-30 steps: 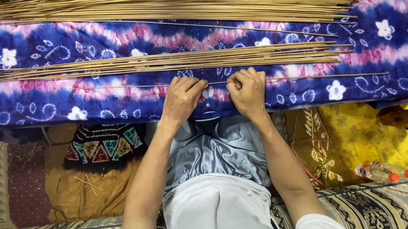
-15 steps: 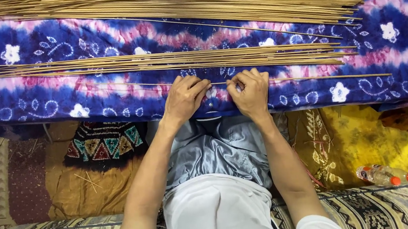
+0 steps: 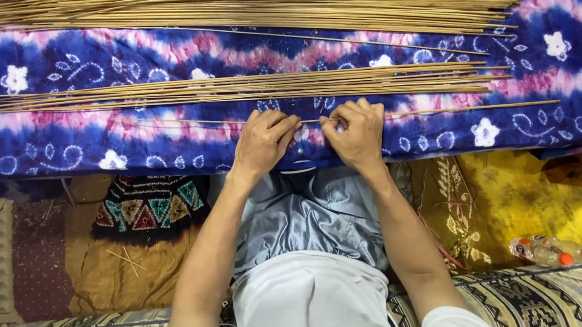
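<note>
Seen from above, a person's left hand and right hand are pinching one thin bamboo stick, each grip clenched on it, lying on the blue tie-dye cloth just below a stick bundle. Rolling it evenly, fingertips level, is likely keeping it straight.

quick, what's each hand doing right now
Left hand: closed, pinching the thin stick on the blue cloth.
Right hand: closed, pinching the same stick.
</note>
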